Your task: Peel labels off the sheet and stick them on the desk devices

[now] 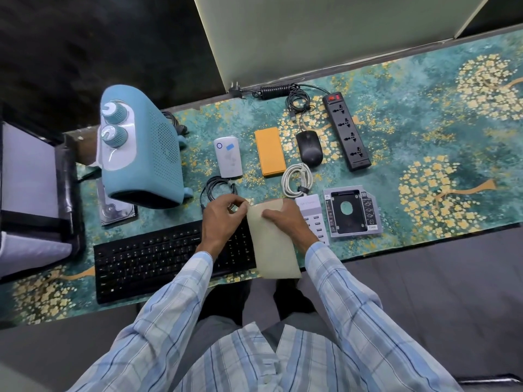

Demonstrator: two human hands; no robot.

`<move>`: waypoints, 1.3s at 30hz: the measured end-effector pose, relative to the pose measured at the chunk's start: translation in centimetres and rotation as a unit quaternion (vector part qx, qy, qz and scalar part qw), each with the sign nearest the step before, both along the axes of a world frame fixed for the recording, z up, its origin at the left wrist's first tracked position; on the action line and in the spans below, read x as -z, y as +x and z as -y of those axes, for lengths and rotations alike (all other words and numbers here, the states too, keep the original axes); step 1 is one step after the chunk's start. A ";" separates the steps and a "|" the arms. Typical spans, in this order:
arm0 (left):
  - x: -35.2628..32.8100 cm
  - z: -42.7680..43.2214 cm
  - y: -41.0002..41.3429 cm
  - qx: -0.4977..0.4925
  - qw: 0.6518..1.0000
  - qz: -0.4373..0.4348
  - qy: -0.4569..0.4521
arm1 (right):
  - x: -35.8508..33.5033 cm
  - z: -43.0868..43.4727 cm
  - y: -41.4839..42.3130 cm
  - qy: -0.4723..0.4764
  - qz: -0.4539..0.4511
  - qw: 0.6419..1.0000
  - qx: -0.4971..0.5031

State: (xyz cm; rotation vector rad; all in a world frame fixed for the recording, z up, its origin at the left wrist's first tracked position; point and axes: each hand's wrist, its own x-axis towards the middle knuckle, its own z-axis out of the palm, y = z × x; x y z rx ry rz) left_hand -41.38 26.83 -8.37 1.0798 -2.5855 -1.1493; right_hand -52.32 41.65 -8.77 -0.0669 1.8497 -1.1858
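Observation:
A pale beige label sheet (273, 244) hangs over the keyboard's right end, its blank back towards me. My right hand (285, 219) holds its top part. At the sheet's top left corner, the fingertips of my left hand (223, 217) pinch the edge. Whether a label is between them, I cannot tell. On the desk lie a white power bank (227, 158) bearing a blue label (230, 147), an orange power bank (269, 151), a black mouse (309, 148), a black power strip (346, 131), a white multi-port charger (312, 213) and a black keyboard (158, 258).
A teal fan heater (141, 145) stands at the left, with a bare hard drive (116, 210) in front of it. A silver drive caddy (352, 212) lies right of the charger. Coiled black (218, 188) and white (297, 179) cables lie mid-desk. A partition wall (325, 35) stands behind.

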 end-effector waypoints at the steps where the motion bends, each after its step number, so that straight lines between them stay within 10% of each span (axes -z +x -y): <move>1: 0.0 0.0 0.1 -0.036 0.999 -0.010 0.039 | -0.1 0.1 -0.3 -0.005 -0.036 0.999 -0.015; 10: -0.9 -0.1 3.7 -0.215 0.940 0.011 0.265 | -1.5 1.5 1.2 0.097 -0.511 0.851 -0.068; 17: -2.3 0.0 6.7 -0.277 0.870 0.006 0.407 | -1.4 1.8 9.5 -0.045 -0.484 0.844 -0.228; 31: -2.5 2.9 13.4 -0.189 0.843 0.066 0.499 | -1.7 3.8 18.5 -0.030 -0.466 0.874 -0.136; 39: -1.5 7.9 19.8 -0.076 0.924 0.053 0.372 | -0.6 6.4 25.6 -0.051 -0.352 0.933 0.054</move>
